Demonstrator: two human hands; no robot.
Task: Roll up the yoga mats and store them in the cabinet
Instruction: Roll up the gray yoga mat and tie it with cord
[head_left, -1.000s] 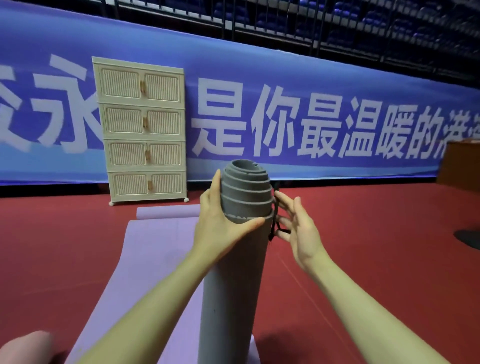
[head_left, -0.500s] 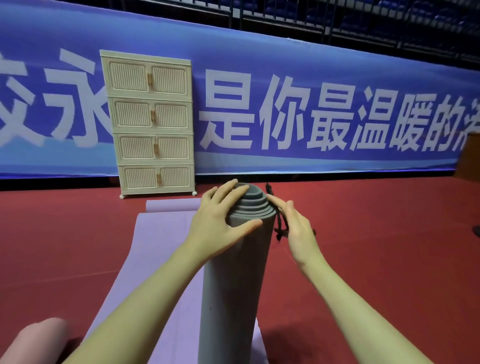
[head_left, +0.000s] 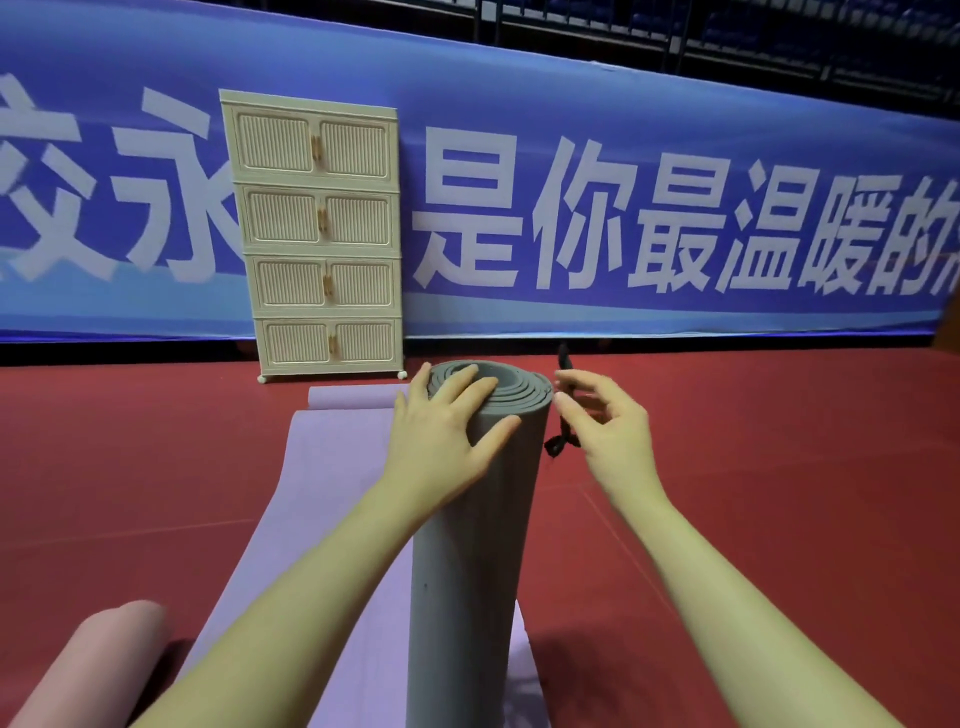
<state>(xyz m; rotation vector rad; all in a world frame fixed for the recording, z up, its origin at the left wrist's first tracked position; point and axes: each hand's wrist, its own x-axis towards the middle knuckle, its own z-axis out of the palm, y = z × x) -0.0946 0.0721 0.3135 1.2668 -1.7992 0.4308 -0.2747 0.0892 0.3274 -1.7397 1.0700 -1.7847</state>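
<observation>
- Red sports floor (head_left: 753, 519) under you, blue banner (head_left: 623, 156) with white characters behind.
- Cream cabinet (head_left: 317, 234) stands against the banner, all four door pairs closed.
- Grey rolled mat (head_left: 462, 571) stands upright in front of you, on the near end of the flat purple mat (head_left: 322, 493).
- Your left hand (head_left: 441, 441) lies over the roll's top rim, fingers straight across the spiral end, thumb against the side.
- Your right hand (head_left: 608, 431) pinches a black strap (head_left: 563, 410) just beside the roll's top.
- Pink rolled mat (head_left: 88, 665) lies at lower left.

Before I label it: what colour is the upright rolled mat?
Grey, clearest in the head view.
</observation>
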